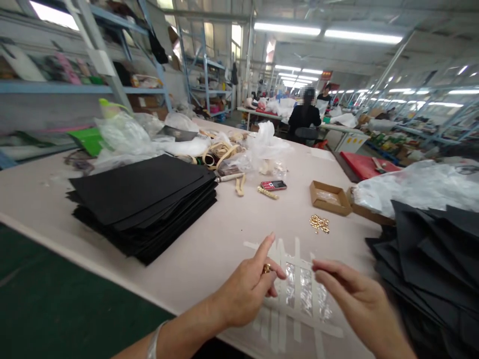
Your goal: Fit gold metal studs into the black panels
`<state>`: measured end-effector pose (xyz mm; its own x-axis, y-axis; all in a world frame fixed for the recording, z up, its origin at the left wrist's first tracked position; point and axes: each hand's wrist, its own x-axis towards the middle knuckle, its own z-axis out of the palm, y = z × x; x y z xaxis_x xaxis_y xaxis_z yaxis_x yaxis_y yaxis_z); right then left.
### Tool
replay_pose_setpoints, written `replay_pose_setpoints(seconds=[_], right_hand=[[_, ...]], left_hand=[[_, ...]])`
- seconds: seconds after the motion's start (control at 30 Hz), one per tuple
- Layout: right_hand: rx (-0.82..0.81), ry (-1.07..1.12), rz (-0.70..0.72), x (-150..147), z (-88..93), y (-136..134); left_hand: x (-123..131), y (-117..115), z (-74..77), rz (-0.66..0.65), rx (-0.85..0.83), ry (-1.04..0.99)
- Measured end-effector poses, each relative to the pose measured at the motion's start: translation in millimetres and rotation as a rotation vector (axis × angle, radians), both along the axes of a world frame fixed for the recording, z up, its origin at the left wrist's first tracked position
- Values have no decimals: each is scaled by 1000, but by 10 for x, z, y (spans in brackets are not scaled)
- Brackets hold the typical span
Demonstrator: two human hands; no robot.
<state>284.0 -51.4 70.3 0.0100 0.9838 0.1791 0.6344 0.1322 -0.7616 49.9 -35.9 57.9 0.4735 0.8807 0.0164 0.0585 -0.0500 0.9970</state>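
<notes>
My left hand (245, 289) is at the left edge of a taped grid, one finger stretched out and the others partly bent and apart. A small gold-coloured piece (267, 268) shows among its fingers; whether it is a worn ring or something held is unclear. My right hand (355, 294) hovers over the grid's right side, thumb and fingertips pinched together; anything between them is too small to name. Below both hands, strips of pale tape (297, 284) on the table frame shiny clear plastic pieces (306, 291). A small pile of gold-coloured metal bits (319, 224) lies beyond my right hand.
Black sheets are stacked at left (142, 194), with more black sheets (430, 259) at right. A cardboard box (329, 198), a red phone (273, 185) and a gold-coloured strip (268, 193) lie farther back. Plastic bags (265, 142) crowd the far side. A person (305, 115) sits beyond.
</notes>
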Motion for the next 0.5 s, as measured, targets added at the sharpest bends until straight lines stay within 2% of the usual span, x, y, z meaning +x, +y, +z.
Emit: replay_pose_setpoints(seconds=[0.07,0.13,0.2,0.3,0.43,0.5], right_hand=[[15,-59,127,-350,-46,176],[62,-166,129,-505,-145,450],[98,-278,82,-507,-276,805],[118,-393,39,-415,-433,1387],[118,-534,26,-388,-505,2076],[104,-601,29,-418,-527,2355]], left_hand=[[-40,81,-78,13,-71,-4],[-65,230,-193,62,-208,-57],[-71,429,-314,133,-296,-98],[-52,730,-456,199,-291,-99],[-7,996,-583,201,-292,-73],[3,1070,-636,162,-286,-45]])
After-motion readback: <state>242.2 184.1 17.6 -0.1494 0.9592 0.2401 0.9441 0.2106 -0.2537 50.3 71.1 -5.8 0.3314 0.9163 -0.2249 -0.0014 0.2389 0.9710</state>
